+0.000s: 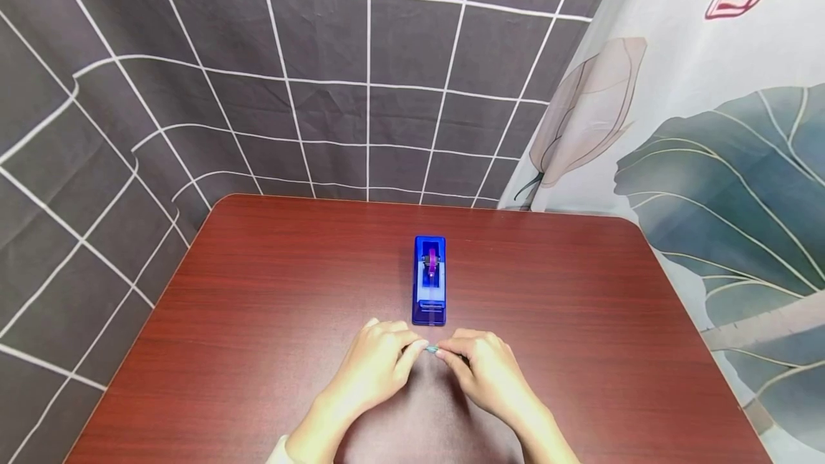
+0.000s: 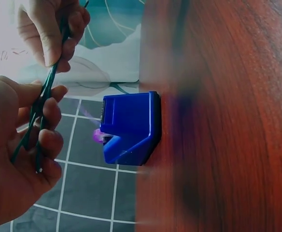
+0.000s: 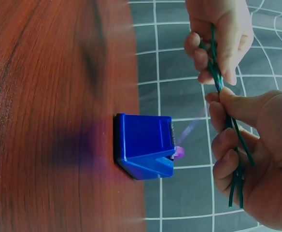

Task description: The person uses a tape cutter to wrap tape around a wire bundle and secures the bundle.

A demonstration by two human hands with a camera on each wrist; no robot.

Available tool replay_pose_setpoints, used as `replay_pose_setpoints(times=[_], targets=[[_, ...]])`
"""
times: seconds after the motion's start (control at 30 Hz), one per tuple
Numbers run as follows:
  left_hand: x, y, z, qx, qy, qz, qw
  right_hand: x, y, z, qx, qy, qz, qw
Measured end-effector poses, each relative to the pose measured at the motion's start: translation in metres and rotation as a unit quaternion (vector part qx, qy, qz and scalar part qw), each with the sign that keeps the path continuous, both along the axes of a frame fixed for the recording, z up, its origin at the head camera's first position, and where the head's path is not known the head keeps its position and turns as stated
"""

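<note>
My left hand [image 1: 380, 364] and right hand [image 1: 485, 367] meet in front of a blue tape dispenser [image 1: 430, 313]. Between them they pinch a bundle of thin dark green strands [image 2: 48, 84], of which the head view shows only a small teal bit [image 1: 432, 349]. In the left wrist view, loose ends spread below the left hand's fingers [image 2: 49, 113]. More ends fan out past the right hand's fingers [image 3: 220, 142] in the right wrist view. Thumbs and forefingers of both hands close on the bundle's middle, nearly touching. The dispenser carries a purple tape roll [image 1: 432, 262].
The dispenser stands on a red-brown wooden table [image 1: 290, 292], apart from both hands. A pale strip of tape [image 3: 193, 125] reaches out from its front. Behind the table hangs a dark grid-patterned curtain [image 1: 329, 34]; a white leaf-print curtain [image 1: 696, 56] hangs at right.
</note>
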State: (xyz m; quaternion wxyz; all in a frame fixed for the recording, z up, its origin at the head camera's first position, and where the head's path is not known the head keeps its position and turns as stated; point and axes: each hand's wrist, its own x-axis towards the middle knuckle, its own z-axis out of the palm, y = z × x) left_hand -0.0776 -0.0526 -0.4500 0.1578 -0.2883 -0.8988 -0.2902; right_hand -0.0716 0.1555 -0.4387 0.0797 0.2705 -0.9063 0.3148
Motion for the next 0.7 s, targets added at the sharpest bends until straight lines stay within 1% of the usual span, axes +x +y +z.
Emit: replay_pose_setpoints(times=[0.13, 0.23, 0.37, 0.47, 0.57, 0.7], targets=[[0.0006, 0.0008, 0.0011, 0.019, -0.005, 0.010, 0.9998, 0.0004, -0.0012, -0.0002, -0.025, 0.008, 0.000, 0.9997], [0.0004, 0.0016, 0.0017, 0.032, -0.004, 0.016, 0.9994, 0.0002, -0.0020, -0.0005, -0.047, 0.002, -0.004, 0.9989], [-0.0012, 0.0019, 0.0011, 0.049, 0.009, 0.015, 0.9986, -0.0008, -0.0027, -0.0010, -0.071, -0.011, -0.010, 0.9974], [-0.0023, 0.0019, -0.0008, 0.059, 0.021, 0.013, 0.9980, -0.0021, -0.0023, 0.0005, -0.084, -0.032, -0.006, 0.9959], [-0.0031, 0.0020, -0.0019, 0.063, 0.035, 0.011, 0.9974, -0.0037, -0.0013, 0.0026, -0.090, -0.065, 0.001, 0.9938], [-0.0035, 0.0018, -0.0032, 0.063, 0.054, 0.010, 0.9965, -0.0050, -0.0006, 0.0045, -0.072, -0.102, 0.012, 0.9922]])
